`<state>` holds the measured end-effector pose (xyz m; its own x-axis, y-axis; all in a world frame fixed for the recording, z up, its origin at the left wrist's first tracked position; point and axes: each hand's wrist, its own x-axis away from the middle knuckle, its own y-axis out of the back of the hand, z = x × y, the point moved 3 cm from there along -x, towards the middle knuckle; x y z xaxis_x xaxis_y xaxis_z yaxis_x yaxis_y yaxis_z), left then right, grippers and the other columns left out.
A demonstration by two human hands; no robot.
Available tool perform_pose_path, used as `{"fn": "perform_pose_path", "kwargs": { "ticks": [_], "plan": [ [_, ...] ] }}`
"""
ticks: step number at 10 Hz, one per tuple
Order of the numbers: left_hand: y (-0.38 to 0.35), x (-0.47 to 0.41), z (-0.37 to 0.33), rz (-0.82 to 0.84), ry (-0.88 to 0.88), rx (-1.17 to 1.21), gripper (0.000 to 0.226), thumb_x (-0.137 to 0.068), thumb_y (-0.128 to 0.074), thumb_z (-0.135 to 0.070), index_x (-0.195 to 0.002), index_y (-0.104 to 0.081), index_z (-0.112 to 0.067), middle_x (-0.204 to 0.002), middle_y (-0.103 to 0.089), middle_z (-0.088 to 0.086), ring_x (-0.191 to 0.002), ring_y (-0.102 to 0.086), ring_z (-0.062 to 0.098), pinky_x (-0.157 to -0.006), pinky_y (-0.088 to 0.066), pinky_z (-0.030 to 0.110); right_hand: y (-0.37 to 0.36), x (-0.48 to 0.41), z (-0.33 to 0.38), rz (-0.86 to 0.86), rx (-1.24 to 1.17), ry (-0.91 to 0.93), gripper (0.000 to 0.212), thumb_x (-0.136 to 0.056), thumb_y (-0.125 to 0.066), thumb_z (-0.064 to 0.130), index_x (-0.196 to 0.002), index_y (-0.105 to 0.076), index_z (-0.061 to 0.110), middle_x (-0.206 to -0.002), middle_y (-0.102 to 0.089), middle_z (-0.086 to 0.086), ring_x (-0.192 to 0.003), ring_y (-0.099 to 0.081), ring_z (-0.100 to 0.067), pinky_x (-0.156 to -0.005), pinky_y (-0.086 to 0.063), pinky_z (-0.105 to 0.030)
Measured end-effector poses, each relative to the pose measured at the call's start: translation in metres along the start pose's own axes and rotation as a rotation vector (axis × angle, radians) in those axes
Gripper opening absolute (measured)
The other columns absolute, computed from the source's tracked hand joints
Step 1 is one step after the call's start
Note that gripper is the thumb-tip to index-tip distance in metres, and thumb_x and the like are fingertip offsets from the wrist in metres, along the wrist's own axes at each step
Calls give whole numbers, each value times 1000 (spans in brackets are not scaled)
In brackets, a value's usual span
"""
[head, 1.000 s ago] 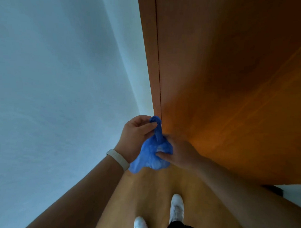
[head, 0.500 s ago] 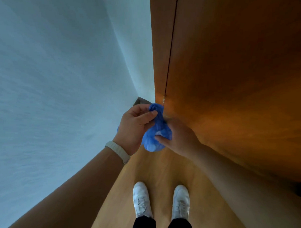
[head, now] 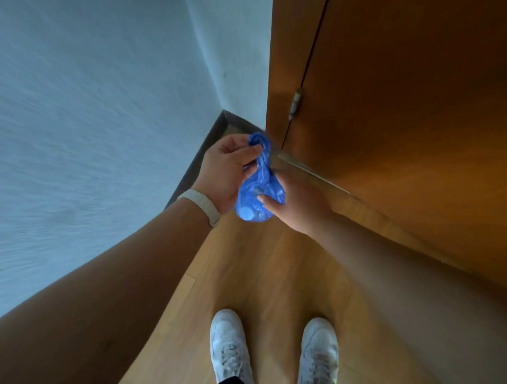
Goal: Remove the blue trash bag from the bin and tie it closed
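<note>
nearest to us, 2 white lace-up shoes (head: pixel 274 352) stand on a smooth, pale wood floor (head: pixel 272 267), their heels and the dark trouser hems cut off by the lower edge. both bare forearms reach forward from the bottom corners. a pale, flat band (head: pixel 201 203) circles the left wrist. between the hands we see the blue trash bag (head: pixel 256 189), thin glossy crinkled plastic, held in the air over the floor. its long axis runs near upright in view: a rounded, bulging bottom toward us and a twisted, rope-like neck pointing away toward the door. the left hand (head: pixel 225 169) has its grip clamped on the neck, thumb over the twist. the right hand (head: pixel 296 203) has its grip closed on the bulge, thumb pressed into the plastic; its fingers are hidden behind the bag. what fills the bag we cannot make out. beyond, a dark skirting board (head: pixel 200 157) meets a blurred, pale textured wall (head: pixel 91 100), and an orange-brown wooden door (head: pixel 407 111) carries 1 small metal hinge (head: pixel 296 103).
</note>
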<state>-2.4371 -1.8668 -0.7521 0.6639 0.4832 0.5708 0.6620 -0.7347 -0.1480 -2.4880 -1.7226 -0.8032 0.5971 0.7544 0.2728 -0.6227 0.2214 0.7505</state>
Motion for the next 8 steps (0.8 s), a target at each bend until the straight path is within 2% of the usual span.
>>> {"fn": "perform_pose_path", "kwargs": {
  "ticks": [1, 2, 3, 4, 5, 6, 7, 8],
  "plan": [
    [11, -31, 14, -47, -20, -69, 14, -85, -63, 1, -81, -69, -12, -70, -67, 4, -68, -61, 15, -66, -53, 25, -15, -15, -9, 16, -8, -5, 48, -87, -52, 58, -124, -51, 27, -110, -63, 6, -99, -60, -14, -81, -53, -37],
    [21, -52, 21, -114, -37, -127, 18, -84, -64, 0, -75, -67, -15, -64, -66, 2, -65, -63, 16, -67, -56, 30, -20, -22, -14, 37, 29, 8, 51, -89, -56, 48, -131, -50, 21, -125, -59, 0, -112, -58, -21, -90, -51, -41],
    [27, -61, 19, -202, -72, -174, 11, -82, -67, -3, -88, -68, -11, -74, -68, 3, -64, -66, 12, -63, -55, 26, -14, -22, -11, 28, 76, 10, 49, -91, -56, 44, -132, -51, 17, -131, -57, -2, -116, -56, -22, -91, -50, -40],
    [32, -52, 9, -222, -161, -431, 36, -81, -69, -12, -117, -62, -13, -104, -68, 1, -92, -65, 11, -75, -53, 16, 0, -15, -3, 16, 137, 26, 50, -92, -52, 47, -132, -52, 17, -129, -58, -1, -114, -57, -20, -89, -52, -38],
    [38, -27, -7, -208, -229, -672, 55, -82, -69, -17, -133, -49, -15, -126, -58, 4, -112, -56, 14, -92, -46, 24, 26, -3, 14, 24, 185, 34, 51, -91, -49, 49, -130, -54, 16, -126, -60, -3, -112, -58, -22, -88, -52, -39],
    [41, 11, -29, -183, -281, -874, 53, -84, -68, -18, -133, -50, -16, -133, -51, 4, -119, -49, 15, -92, -31, 12, 58, 12, 36, 35, 238, 35, 50, -91, -48, 49, -129, -53, 17, -128, -58, -4, -114, -56, -24, -89, -50, -38],
    [41, 55, -62, -128, -340, -991, 47, -82, -68, -17, -127, -56, -9, -129, -56, 12, -117, -52, 24, -88, -27, 3, 101, 30, 71, 64, 268, 30, 50, -93, -46, 49, -132, -51, 19, -132, -56, -4, -119, -53, -25, -93, -48, -38],
    [41, 99, -94, -109, -393, -1097, 53, -76, -58, -36, -123, -60, -11, -128, -59, 13, -118, -54, 30, -102, -39, 32, 148, 53, 104, 80, 307, 48, 51, -94, -42, 50, -135, -48, 20, -135, -54, -4, -123, -50, -24, -97, -47, -40]
  ]
}}
